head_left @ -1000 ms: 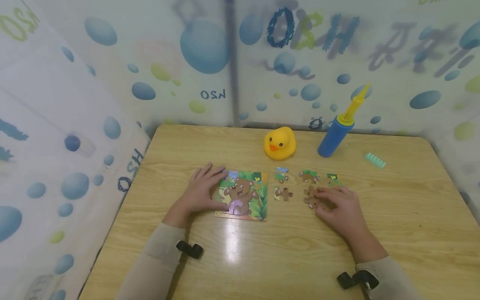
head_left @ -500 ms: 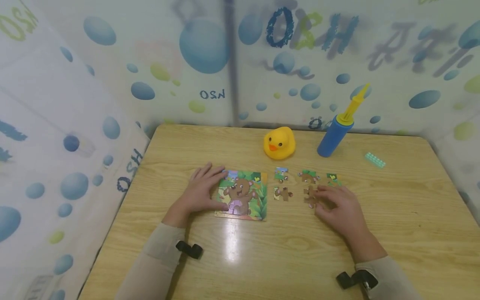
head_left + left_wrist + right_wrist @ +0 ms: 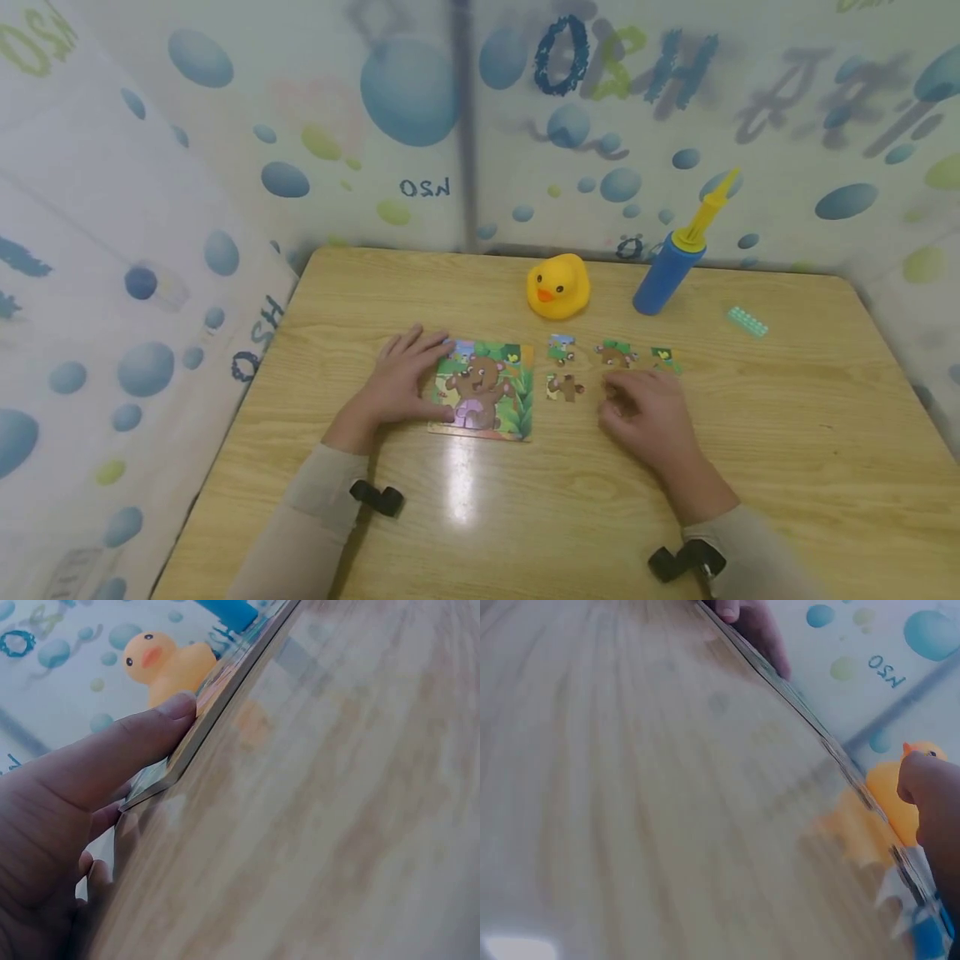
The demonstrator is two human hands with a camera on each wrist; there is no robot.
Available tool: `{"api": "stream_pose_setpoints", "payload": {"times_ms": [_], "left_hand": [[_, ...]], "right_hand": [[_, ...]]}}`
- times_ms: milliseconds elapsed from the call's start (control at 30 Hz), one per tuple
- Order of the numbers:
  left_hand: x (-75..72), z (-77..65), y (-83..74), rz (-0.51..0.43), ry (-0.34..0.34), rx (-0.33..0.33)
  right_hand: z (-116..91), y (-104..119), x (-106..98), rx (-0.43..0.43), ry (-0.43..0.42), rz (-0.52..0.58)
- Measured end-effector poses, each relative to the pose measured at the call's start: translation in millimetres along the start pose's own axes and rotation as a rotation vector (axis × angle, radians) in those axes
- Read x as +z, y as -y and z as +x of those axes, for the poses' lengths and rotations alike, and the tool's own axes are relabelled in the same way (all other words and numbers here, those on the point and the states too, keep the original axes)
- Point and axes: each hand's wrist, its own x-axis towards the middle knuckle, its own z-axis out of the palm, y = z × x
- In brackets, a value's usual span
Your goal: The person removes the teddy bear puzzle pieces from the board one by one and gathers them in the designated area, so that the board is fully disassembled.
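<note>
I see the left hand spread, thumb on the bear puzzle upon the surface; whether the curled right hand pinches anything, I can't tell. Backdrop lettering reads "H2O", mirrored.

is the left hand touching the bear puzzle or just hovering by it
Touching: the left wrist view shows the left hand's thumb lying against the bear puzzle's edge, with no gap between them.
</note>
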Motion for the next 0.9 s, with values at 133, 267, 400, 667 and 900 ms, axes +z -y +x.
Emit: {"api": "stream_pose_setpoints", "payload": {"times_ms": [133,267,400,667,900], "left_hand": [[-1.3,-0.9,1.8,-0.004,-0.008,0.008],[-1.8,-1.5,2.1,-0.016,-0.005,0.011],[-0.7,-1.1,2.8,-0.011,-0.001,0.014],[-0.2,0.3,2.4,-0.019,-0.001,0.014],[1.5,0.5,2.8,-0.020,0.005,0.013]], "right_hand": [[8,14,15,0.023,0.027,0.005],[16,31,31,-0.024,0.044,0.004],[20,47,43,-0.053,0.070,-0.008],[31,70,61,0.006,0.222,-0.069],[33,77,64,0.103,0.332,-0.088]]}}
